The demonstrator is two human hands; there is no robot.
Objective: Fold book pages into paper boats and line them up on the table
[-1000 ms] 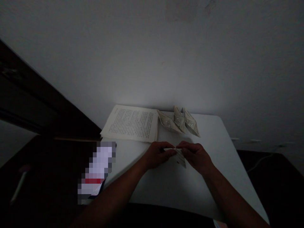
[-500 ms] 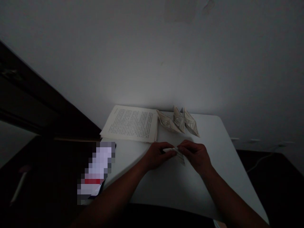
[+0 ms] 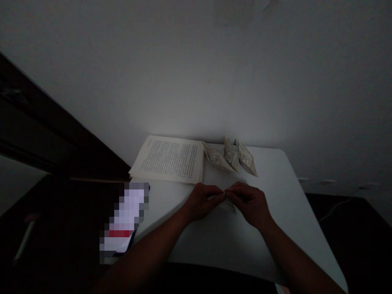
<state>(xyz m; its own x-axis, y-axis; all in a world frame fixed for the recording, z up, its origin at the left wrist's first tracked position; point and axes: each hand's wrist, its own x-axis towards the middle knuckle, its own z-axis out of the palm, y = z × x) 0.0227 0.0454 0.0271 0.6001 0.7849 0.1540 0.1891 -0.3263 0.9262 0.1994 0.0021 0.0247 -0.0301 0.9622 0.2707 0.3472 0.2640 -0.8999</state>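
Note:
Both hands meet over the middle of a white table (image 3: 208, 241). My left hand (image 3: 206, 201) pinches a small piece of folded printed paper (image 3: 229, 205) between thumb and fingers. From the other side, my right hand (image 3: 248, 201) grips the same paper, its fingertips close to those of the left. Most of the paper is hidden behind the fingers; a pale corner shows below them. Beyond the hands stand three folded paper boats, the left one (image 3: 217, 158), the middle one (image 3: 230, 153) and the right one (image 3: 246, 157), all of printed paper.
A stack of printed pages (image 3: 171, 160) lies at the table's back left. A phone (image 3: 125, 220), blurred out by pixels, is at the left edge. The wall (image 3: 183, 73) rises right behind the table. A pale stick-like object (image 3: 23, 243) shows in the dark at far left.
My hands have drawn closer together, fingertips nearly meeting. Less of the folded paper shows between and below them. The boats, pages and phone stay in place.

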